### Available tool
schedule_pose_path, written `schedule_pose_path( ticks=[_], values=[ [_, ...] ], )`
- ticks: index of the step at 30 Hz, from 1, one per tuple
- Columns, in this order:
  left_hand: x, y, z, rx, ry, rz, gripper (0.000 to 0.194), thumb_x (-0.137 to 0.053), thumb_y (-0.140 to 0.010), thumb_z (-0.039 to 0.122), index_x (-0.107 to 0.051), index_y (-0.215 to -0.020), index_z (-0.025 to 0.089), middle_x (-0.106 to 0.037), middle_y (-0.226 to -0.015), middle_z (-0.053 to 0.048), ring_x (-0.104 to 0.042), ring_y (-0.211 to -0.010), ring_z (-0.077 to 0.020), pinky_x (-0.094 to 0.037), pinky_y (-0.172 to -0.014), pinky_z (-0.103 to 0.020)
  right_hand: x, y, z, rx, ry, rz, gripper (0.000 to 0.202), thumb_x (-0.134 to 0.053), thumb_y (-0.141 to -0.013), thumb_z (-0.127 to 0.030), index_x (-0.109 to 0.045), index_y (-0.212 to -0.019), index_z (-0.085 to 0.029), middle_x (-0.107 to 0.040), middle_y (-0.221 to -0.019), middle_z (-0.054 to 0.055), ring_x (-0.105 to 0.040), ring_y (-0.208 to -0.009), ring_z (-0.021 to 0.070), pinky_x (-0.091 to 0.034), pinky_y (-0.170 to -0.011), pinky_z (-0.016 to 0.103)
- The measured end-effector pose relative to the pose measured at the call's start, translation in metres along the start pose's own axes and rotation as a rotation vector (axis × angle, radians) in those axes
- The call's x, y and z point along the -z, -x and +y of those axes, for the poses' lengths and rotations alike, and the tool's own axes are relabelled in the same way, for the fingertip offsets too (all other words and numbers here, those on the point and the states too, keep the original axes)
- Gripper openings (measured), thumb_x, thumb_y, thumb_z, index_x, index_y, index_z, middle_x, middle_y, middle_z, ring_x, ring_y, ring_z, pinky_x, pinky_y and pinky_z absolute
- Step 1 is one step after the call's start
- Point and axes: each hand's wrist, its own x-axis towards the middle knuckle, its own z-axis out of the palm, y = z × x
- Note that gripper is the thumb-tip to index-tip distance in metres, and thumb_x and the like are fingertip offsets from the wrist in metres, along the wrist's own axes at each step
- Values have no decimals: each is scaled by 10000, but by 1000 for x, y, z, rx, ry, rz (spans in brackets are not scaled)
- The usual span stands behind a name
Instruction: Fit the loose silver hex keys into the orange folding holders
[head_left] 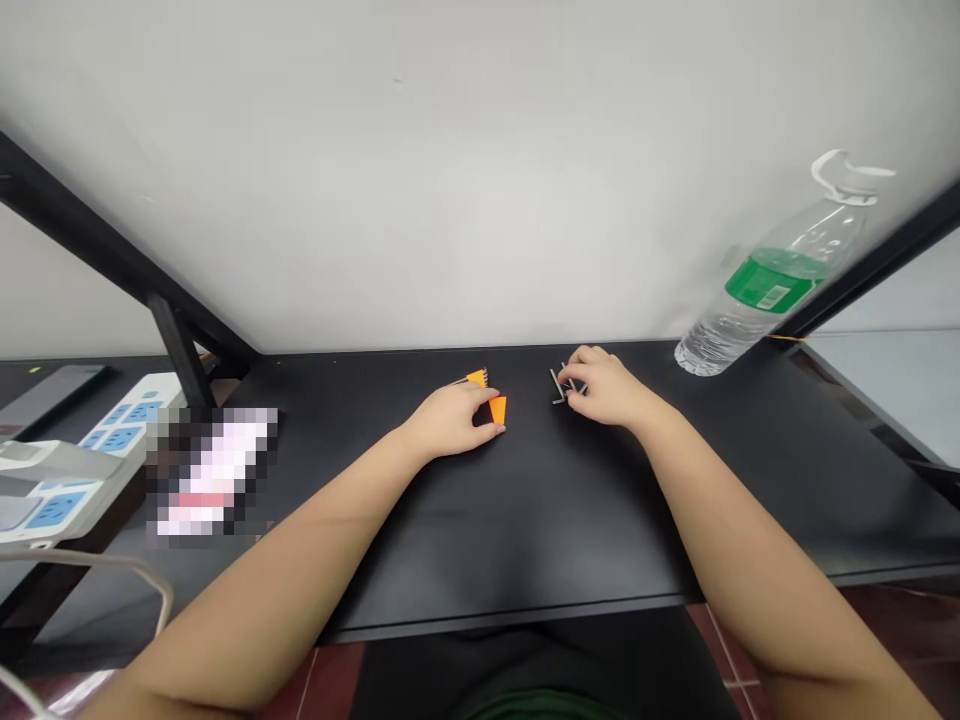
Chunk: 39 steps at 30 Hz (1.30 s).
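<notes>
My left hand (450, 418) rests on the black table left of the middle, thumb and fingers closed around an orange holder (498, 410). Its orange end shows between thumb and fingers, and a row of small dark tips shows at its far side; the palm hides the rest. Several grey L-shaped hex keys (556, 385) lie loosely spread to the right of it. Over them is my right hand (604, 388), its thumb and fingers curled in and pinching at the hex keys. Which key is between the fingertips is partly hidden.
A large clear water bottle (776, 280) with a green label stands at the back right by the wall. On the left are a blurred-out bright rectangle (217, 470), a white power strip (120, 430) and a white cable (150, 575). Black frame bars (180, 345) flank the table.
</notes>
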Motion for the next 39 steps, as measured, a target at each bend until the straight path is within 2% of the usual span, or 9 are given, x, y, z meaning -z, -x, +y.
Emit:
schedule_pose_path(
  ticks=[4,7,11,14,17,20,22,29,39],
  values=[
    [0,-2,2,1,-4,12,496,-688,-867,527,-701,-1263,228,-731,-983,-68,-698,-913,-264,-534,-787,-360,2,3,-16,41,129,-183,172,-631,-861,-182,-756,-970,-228,-653,-1145,125,-544,-1076,300,-406,-853,417],
    [1,-4,4,32,-5,15,422,-712,-838,493,-719,-1163,223,-710,-911,-48,-686,-824,-241,-514,-709,-336,-2,0,-25,56,195,-210,150,-592,-885,-130,-723,-869,-200,-653,-1086,142,-529,-1000,284,-391,-789,392],
    [2,-4,5,47,17,20,374,-757,-764,458,-718,-1049,220,-692,-875,-29,-666,-775,-224,-499,-668,-324,-5,-3,-38,86,109,-199,113,-638,-805,-98,-641,-754,-199,-638,-951,108,-520,-917,251,-389,-760,365],
    [1,-3,5,37,79,82,391,-756,-755,457,-706,-1059,216,-682,-880,-20,-647,-775,-204,-499,-683,-315,-7,-3,-45,103,-160,-106,110,-644,-774,-111,-589,-742,-201,-614,-913,61,-532,-861,206,-410,-739,330],
    [-1,-3,5,17,173,182,373,-751,-761,420,-696,-1062,208,-650,-841,-4,-583,-686,-154,-486,-654,-293,-9,-1,-48,12,-650,-17,89,-655,-793,-181,-573,-769,-204,-592,-857,11,-534,-743,152,-428,-681,298],
    [-3,-3,4,-36,249,274,382,-757,-754,369,-684,-1087,196,-622,-819,7,-533,-632,-122,-490,-643,-277,-11,0,-46,-101,-1114,-4,96,-687,-822,-254,-603,-816,-208,-616,-785,-9,-574,-703,145,-466,-691,298],
    [-5,-2,4,-79,279,325,382,-759,-752,345,-678,-1094,195,-607,-808,11,-540,-641,-119,-500,-654,-273,-11,0,-45,-115,-1280,8,115,-724,-823,-270,-632,-823,-201,-651,-777,2,-610,-710,150,-491,-719,307],
    [-9,0,2,-149,317,391,386,-758,-769,346,-663,-1119,214,-635,-817,3,-603,-699,-135,-548,-720,-292,-7,-1,-50,-148,-1563,-3,204,-836,-768,-298,-665,-774,-187,-664,-768,11,-612,-669,136,-487,-681,290],
    [-7,1,8,-208,336,469,393,-748,-789,310,-654,-1156,207,-647,-805,4,-628,-725,-143,-569,-772,-313,-11,-3,-52,-171,-1768,-42,191,-838,-774,-269,-670,-779,-180,-643,-812,1,-619,-686,137,-503,-690,305]
  ],
)
